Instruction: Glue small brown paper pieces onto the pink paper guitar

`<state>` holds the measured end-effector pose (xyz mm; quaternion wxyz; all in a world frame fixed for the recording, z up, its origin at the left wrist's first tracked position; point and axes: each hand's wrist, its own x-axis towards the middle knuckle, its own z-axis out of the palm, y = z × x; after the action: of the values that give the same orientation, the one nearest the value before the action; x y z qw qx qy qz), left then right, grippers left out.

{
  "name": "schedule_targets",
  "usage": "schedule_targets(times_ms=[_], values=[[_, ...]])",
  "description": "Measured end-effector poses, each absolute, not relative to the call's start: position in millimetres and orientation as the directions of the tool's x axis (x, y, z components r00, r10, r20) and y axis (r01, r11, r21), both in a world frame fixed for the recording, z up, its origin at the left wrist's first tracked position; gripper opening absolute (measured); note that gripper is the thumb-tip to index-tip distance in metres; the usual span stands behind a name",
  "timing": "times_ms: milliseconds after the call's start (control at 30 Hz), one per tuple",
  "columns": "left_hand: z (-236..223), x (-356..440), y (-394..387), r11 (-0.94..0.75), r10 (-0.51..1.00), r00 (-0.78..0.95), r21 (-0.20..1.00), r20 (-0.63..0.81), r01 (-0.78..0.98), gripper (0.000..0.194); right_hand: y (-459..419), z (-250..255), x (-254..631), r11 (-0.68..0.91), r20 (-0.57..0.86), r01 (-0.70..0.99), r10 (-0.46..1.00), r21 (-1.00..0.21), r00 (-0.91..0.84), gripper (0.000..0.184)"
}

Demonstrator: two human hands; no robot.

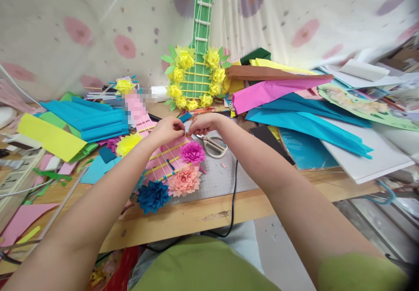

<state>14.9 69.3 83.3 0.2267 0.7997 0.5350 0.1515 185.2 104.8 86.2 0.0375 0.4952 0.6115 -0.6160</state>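
My left hand (168,132) and my right hand (204,124) almost meet over the upper right edge of a pink paper guitar (170,153). Both have their fingers curled in a pinch, and whatever lies between the fingertips is too small to make out. White strings and yellow strips cross the guitar's body. Around its edge sit a magenta paper flower (193,152), a peach paper flower (185,180), a dark blue paper flower (153,196) and a yellow one (128,144). Scissors (213,145) lie just below my right hand.
A green paper guitar (202,33) with yellow flowers leans against the curtain. Folded blue paper (94,118) is heaped at left. Magenta paper (275,91) and more sheets pile up at right, beside a dark phone-like slab (271,143). A black cable (233,199) hangs over the table's front edge.
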Motion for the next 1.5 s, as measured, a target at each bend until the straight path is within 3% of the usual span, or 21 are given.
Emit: schedule_targets(times_ms=[567, 733, 867, 967, 1133, 1300, 1500], values=[[82, 13, 71, -0.343, 0.922, 0.387, 0.498, 0.017, 0.797, 0.021, 111, 84, 180, -0.23, -0.662, 0.688, 0.589, -0.688, -0.464, 0.015], [82, 12, 71, -0.351, 0.916, 0.4, 0.516, 0.018, 0.781, 0.022, 107, 86, 183, -0.247, -0.624, 0.621, 0.59, -0.744, -0.513, 0.016], [82, 12, 70, -0.347, 0.916, 0.401, 0.523, 0.011, 0.779, 0.022, 97, 84, 193, -0.191, -0.505, 0.515, 0.636, -0.835, -0.583, 0.007], [83, 12, 69, -0.332, 0.922, 0.388, 0.538, 0.01, 0.775, 0.021, 85, 75, 199, -0.024, -0.313, 0.456, 0.76, -0.89, -0.57, 0.007], [80, 11, 70, -0.324, 0.926, 0.378, 0.545, 0.013, 0.773, 0.021, 69, 58, 192, 0.225, -0.03, 0.514, 0.897, -0.828, -0.442, 0.008], [75, 10, 74, -0.33, 0.922, 0.387, 0.563, 0.02, 0.757, 0.021, 64, 51, 182, 0.264, 0.046, 0.655, 0.943, -0.707, -0.331, 0.011], [76, 12, 74, -0.331, 0.924, 0.382, 0.563, 0.029, 0.757, 0.02, 63, 50, 179, 0.267, 0.058, 0.666, 0.946, -0.697, -0.318, 0.015]])
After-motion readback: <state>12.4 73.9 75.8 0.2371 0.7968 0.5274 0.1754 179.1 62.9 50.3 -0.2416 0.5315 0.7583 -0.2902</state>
